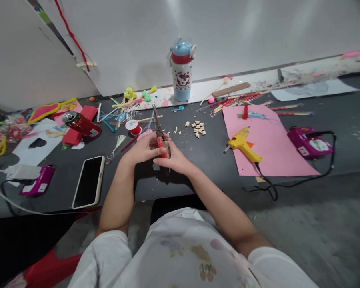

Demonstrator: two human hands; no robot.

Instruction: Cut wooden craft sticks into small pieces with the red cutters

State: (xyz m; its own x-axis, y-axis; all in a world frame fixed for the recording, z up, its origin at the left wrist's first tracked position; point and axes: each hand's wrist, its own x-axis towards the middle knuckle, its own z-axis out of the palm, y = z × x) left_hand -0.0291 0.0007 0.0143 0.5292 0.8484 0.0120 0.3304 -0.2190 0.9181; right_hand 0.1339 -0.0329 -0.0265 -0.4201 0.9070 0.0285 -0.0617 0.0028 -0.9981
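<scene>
Pliers [162, 145]: 1 | hands [142, 149] [177, 157]: 2, both gripping pliers | bottle [182, 74]: 1 | phone [89, 183]: 1

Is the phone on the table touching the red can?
Apart. The head view shows a strip of dark table between the top of the phone and the red can.

The drink bottle [182, 78] at the back of the worktop [216, 160] carries a line of small capitals above its printed picture; the word "CUTE" can be read, while the short word before it is not clear. The red can [83, 125] bears a pale panel with fine print, too small to read. Pale patches with small marks are noted on the right purple power block [310, 143] and the left purple power block [39, 182]; neither set is legible.
</scene>
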